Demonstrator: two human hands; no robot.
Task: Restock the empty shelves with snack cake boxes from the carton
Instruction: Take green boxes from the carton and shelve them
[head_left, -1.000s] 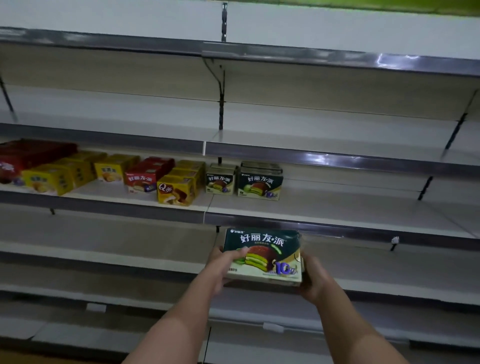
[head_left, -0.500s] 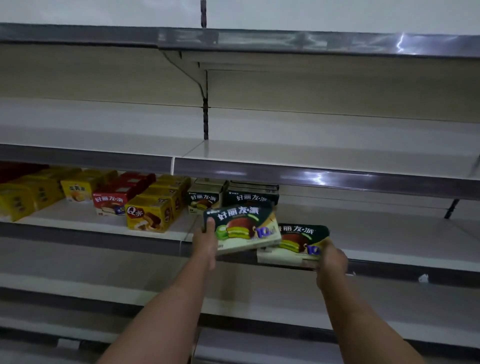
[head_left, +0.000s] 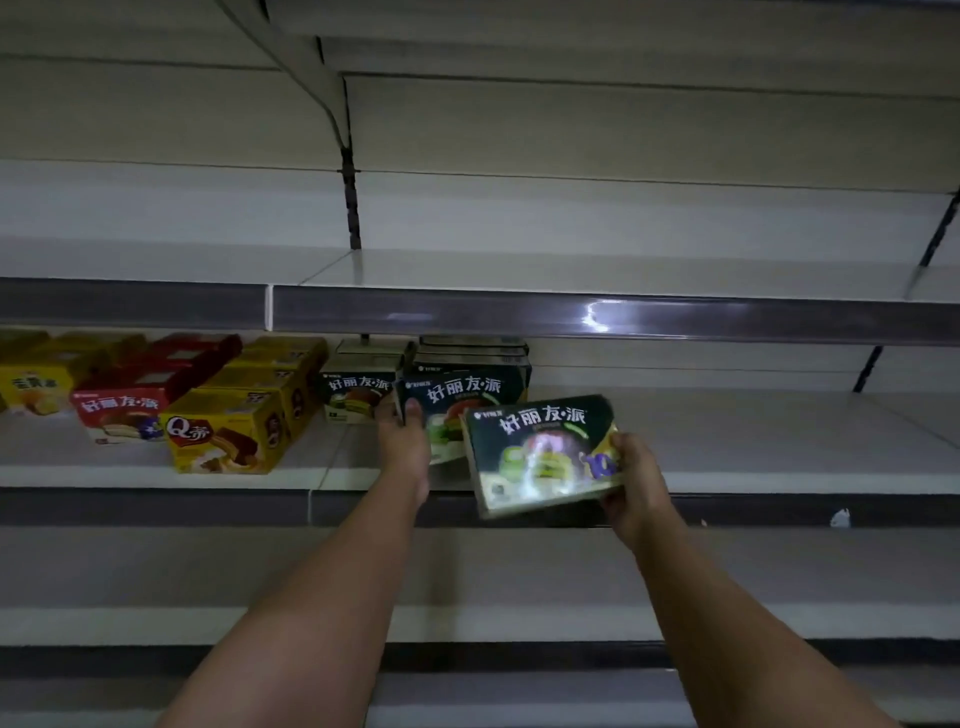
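far left: yellow boxes (head_left: 34, 387) sit on the shelf (head_left: 779, 441), partly cut off by the frame edge.
red box: a red box (head_left: 122, 410) stands just right of them, with more red ones lined up behind it.
q box: a yellow q box (head_left: 221, 434) stands nearest the shelf's front edge, beside the red box, with a row of the same kind behind it.
small green box: a dark green box (head_left: 353, 395) stands further back, just right of the q row.
your left hand: your left hand (head_left: 402, 441) reaches onto the shelf, thumb on the front face of the left green box (head_left: 462, 397) and fingers curled round its left edge, so it grips that box.
left green box: it stands on the shelf, touching the small green box on its left, with a stack of the same kind behind it.
right green box: the right green box (head_left: 540, 457) is tilted, its lower edge out over the shelf's front lip and its upper left corner overlapping the left green box.
your right hand: your right hand (head_left: 634, 480) holds the right green box by its right end, thumb on the front and fingers wrapped underneath.
shelf right of your hands: bare white surface.
upper shelf: the upper shelf (head_left: 571, 270) runs across above the boxes, with a glare spot on its front strip.
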